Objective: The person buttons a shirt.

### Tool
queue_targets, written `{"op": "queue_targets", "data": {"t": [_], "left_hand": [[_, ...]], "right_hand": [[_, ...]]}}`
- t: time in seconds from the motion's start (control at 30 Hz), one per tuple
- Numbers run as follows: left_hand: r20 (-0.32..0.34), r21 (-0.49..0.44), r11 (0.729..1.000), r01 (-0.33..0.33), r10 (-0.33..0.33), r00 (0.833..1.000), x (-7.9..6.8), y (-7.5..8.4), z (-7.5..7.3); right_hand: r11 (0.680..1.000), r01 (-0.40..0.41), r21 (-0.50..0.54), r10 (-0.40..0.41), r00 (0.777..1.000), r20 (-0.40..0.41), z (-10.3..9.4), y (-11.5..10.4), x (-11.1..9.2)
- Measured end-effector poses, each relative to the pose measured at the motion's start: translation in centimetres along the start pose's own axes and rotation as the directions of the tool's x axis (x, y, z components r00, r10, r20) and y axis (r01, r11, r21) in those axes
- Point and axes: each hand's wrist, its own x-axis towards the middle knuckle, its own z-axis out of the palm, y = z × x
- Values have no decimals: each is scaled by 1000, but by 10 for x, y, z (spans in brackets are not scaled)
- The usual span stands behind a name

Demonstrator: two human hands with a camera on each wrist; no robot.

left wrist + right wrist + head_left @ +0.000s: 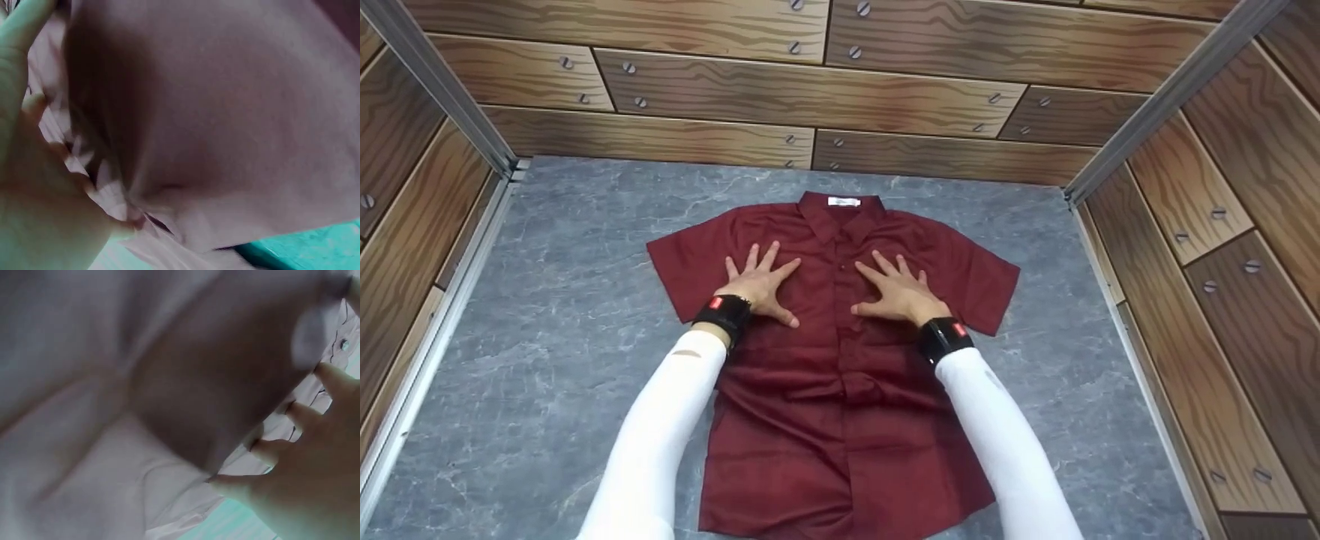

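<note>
A dark red short-sleeved shirt lies front side up, its collar with a white label toward the far wall. Both sleeves spread outward, and creases cross its lower half. On the left chest area rests my left hand, fingers straight and splayed. My right hand lies on the other side of the button placket, fingers likewise spread on the fabric. In the left wrist view the left hand touches the cloth at the left edge. The right wrist view has the right hand against the cloth, its fingertips touching it.
Beneath the shirt is a grey marbled tabletop. Wood-patterned panels stand behind it and on both sides, with metal rails at the corners. Black bands with red tags circle both wrists, over white sleeves.
</note>
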Motion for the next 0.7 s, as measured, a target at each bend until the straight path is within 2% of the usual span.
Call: {"op": "queue_targets", "data": {"t": [0.1,0.23,0.3,0.4,0.53,0.6,0.7], "left_hand": [[-74,31,999,-20,22,997,-4,4,1],[-183,67,994,-85,96,978,-15,13,5],[-197,62,991,-117,127,972,-22,16,8],[-126,51,991,-123,128,984,-29,19,14],[29,68,995,-79,77,997,-31,17,17],[70,83,995,-57,51,996,-30,14,17],[92,82,996,-36,29,995,-27,10,16]], "right_hand": [[1000,-10,-12,10,1000,-16,0,-5,-2],[1000,-7,-15,6,998,-55,1,-9,-13],[1000,-12,-13,11,998,-60,2,-10,-20],[999,-28,-17,28,999,-31,6,-8,-27],[999,-42,-19,42,999,10,11,-3,-31],[999,-38,-14,38,999,14,12,0,-30],[1000,-29,-1,29,999,16,10,4,-27]]}}
